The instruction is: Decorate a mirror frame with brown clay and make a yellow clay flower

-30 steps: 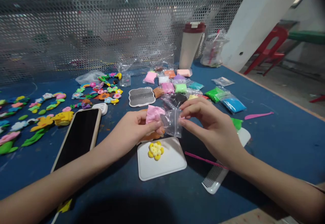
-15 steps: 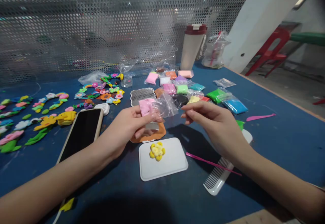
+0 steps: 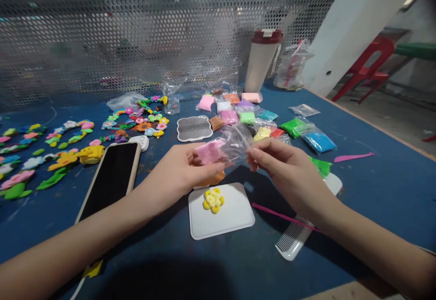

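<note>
A clear zip bag with pink clay (image 3: 210, 151) is held up between both hands. My left hand (image 3: 184, 166) is closed on its clay-filled end, thumb in front. My right hand (image 3: 282, 164) pinches the bag's clear upper edge. Below them on the table lies a white rectangular board (image 3: 235, 218), bearing a yellow clay flower (image 3: 214, 200) near its back edge. Partly behind my left hand is an orange-brown piece (image 3: 213, 179). Under my right wrist are a white comb (image 3: 293, 241) and a thin pink tool (image 3: 272, 211).
Several bags of coloured clay, among them a blue one (image 3: 319, 141), lie behind the hands. A phone (image 3: 111, 173) and several clay-flower pieces (image 3: 64, 160) are at left. A tumbler (image 3: 260, 61) stands at the back, near a perforated metal panel (image 3: 136, 32). A pink knife-like tool (image 3: 354, 157) lies right.
My right hand has come to the bag and now grips its clear edge; before, it was apart from it. My left hand has shifted slightly right with the bag.
</note>
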### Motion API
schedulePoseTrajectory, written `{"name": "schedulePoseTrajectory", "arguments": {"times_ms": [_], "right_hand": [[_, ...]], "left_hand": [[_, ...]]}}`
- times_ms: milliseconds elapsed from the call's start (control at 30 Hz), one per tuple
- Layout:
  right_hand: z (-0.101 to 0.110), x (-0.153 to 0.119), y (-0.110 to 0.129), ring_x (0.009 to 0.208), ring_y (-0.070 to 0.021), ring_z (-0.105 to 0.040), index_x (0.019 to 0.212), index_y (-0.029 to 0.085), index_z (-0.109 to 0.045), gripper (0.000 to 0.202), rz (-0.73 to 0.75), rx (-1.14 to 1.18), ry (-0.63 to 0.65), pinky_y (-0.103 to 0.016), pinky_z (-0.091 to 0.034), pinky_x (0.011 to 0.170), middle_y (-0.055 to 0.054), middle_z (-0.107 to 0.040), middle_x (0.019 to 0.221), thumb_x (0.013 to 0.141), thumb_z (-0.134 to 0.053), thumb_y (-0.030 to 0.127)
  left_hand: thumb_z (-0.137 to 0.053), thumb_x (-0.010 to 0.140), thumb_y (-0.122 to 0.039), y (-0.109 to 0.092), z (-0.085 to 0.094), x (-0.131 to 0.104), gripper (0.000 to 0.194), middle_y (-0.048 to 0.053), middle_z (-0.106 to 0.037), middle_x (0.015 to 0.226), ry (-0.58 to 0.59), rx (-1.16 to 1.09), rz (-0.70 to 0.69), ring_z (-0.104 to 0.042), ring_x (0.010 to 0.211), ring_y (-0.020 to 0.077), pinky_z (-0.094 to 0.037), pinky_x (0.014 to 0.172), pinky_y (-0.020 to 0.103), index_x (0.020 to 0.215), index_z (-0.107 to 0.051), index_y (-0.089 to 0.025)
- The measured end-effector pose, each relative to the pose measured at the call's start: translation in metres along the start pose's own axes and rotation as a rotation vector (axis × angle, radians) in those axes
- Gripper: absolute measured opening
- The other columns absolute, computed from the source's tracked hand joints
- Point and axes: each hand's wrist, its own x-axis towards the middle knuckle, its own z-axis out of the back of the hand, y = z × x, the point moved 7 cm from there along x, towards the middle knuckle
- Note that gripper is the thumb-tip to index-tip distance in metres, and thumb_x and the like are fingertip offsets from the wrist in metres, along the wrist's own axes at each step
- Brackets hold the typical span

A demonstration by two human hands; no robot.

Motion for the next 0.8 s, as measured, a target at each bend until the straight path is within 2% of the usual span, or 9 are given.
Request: {"name": "schedulePoseTrajectory", "arguments": {"times_ms": [167, 267, 367, 400, 467, 533, 600, 700, 800], "right_hand": [[0.004, 0.000, 0.000, 0.066, -0.0103, -0.048, 0.072, 0.020, -0.061, 0.013, 0.000, 0.146, -0.033, -0.024, -0.038, 0.063, 0.002, -0.052, 0.069, 0.083, -0.061, 0.027], [0.003, -0.001, -0.001, 0.065, -0.0108, -0.046, 0.069, 0.020, -0.060, 0.015, -0.040, 0.281, -0.014, -0.024, -0.038, 0.061, 0.002, -0.049, 0.068, 0.083, -0.060, 0.026], [-0.006, -0.003, -0.003, 0.058, -0.0102, -0.043, 0.064, 0.019, -0.057, 0.018, -0.121, 0.317, 0.111, -0.023, -0.035, 0.055, 0.002, -0.047, 0.061, 0.080, -0.061, 0.025], [-0.010, -0.005, -0.005, 0.057, -0.0098, -0.043, 0.063, 0.019, -0.056, 0.019, -0.144, 0.295, 0.165, -0.023, -0.034, 0.053, 0.003, -0.047, 0.059, 0.080, -0.061, 0.025], [-0.017, -0.007, -0.007, 0.055, -0.0092, -0.043, 0.063, 0.018, -0.056, 0.020, -0.167, 0.232, 0.247, -0.023, -0.033, 0.053, 0.003, -0.048, 0.058, 0.081, -0.060, 0.025], [-0.019, -0.008, -0.007, 0.057, -0.0093, -0.045, 0.064, 0.018, -0.056, 0.021, -0.151, 0.172, 0.259, -0.024, -0.033, 0.055, 0.003, -0.049, 0.059, 0.083, -0.059, 0.025], [-0.018, -0.007, -0.006, 0.060, -0.0099, -0.046, 0.065, 0.018, -0.056, 0.021, -0.119, 0.125, 0.240, -0.024, -0.035, 0.059, 0.003, -0.051, 0.062, 0.084, -0.058, 0.027], [-0.019, -0.007, -0.004, 0.065, -0.0108, -0.048, 0.067, 0.018, -0.057, 0.020, -0.088, 0.065, 0.231, -0.025, -0.036, 0.063, 0.002, -0.052, 0.065, 0.085, -0.057, 0.027], [-0.018, -0.007, 0.000, 0.066, -0.0108, -0.046, 0.069, 0.019, -0.057, 0.018, -0.044, 0.047, 0.216, -0.025, -0.035, 0.061, 0.003, -0.052, 0.067, 0.085, -0.058, 0.026]], "left_hand": [[-0.069, 0.074, -0.029, -0.006, -0.006, -0.003, 0.029, -0.001, -0.070, 0.100, 0.109, -0.062, -0.066, -0.062, 0.095, 0.0167, -0.048, 0.082, 0.024, 0.103, -0.065, -0.023], [-0.069, 0.069, -0.046, -0.014, -0.001, -0.006, 0.048, -0.002, -0.068, 0.102, 0.104, -0.152, -0.127, -0.059, 0.062, 0.0070, -0.046, 0.059, 0.016, 0.112, -0.059, -0.027], [-0.043, 0.079, -0.065, -0.020, 0.006, -0.007, 0.054, 0.000, -0.067, 0.091, 0.073, -0.211, -0.135, -0.033, 0.038, 0.0002, -0.031, 0.038, 0.015, 0.108, -0.061, -0.024], [-0.042, 0.081, -0.062, -0.019, 0.006, -0.007, 0.050, 0.000, -0.066, 0.084, 0.066, -0.182, -0.112, -0.030, 0.037, 0.0002, -0.028, 0.037, 0.015, 0.104, -0.063, -0.022], [-0.055, 0.082, -0.046, -0.016, 0.004, -0.005, 0.030, -0.002, -0.064, 0.072, 0.055, -0.093, -0.058, -0.037, 0.040, 0.0013, -0.027, 0.038, 0.013, 0.095, -0.065, -0.021], [-0.063, 0.080, -0.031, -0.013, 0.001, -0.004, 0.018, -0.003, -0.066, 0.071, 0.044, -0.049, -0.019, -0.050, 0.049, 0.0038, -0.034, 0.044, 0.012, 0.094, -0.064, -0.021], [-0.062, 0.080, -0.026, -0.011, 0.000, -0.004, 0.017, -0.003, -0.068, 0.073, 0.007, -0.049, -0.009, -0.056, 0.056, 0.0056, -0.039, 0.049, 0.013, 0.097, -0.062, -0.021], [-0.062, 0.080, -0.025, -0.010, 0.002, -0.004, 0.020, -0.007, -0.064, 0.064, -0.053, -0.031, -0.002, -0.046, 0.042, 0.0018, -0.030, 0.039, 0.010, 0.100, -0.061, -0.022], [-0.061, 0.081, -0.028, -0.008, 0.001, -0.005, 0.011, -0.010, -0.052, 0.047, -0.049, 0.003, 0.016, -0.030, 0.032, -0.0002, -0.018, 0.032, 0.011, 0.087, -0.064, -0.019]]}}
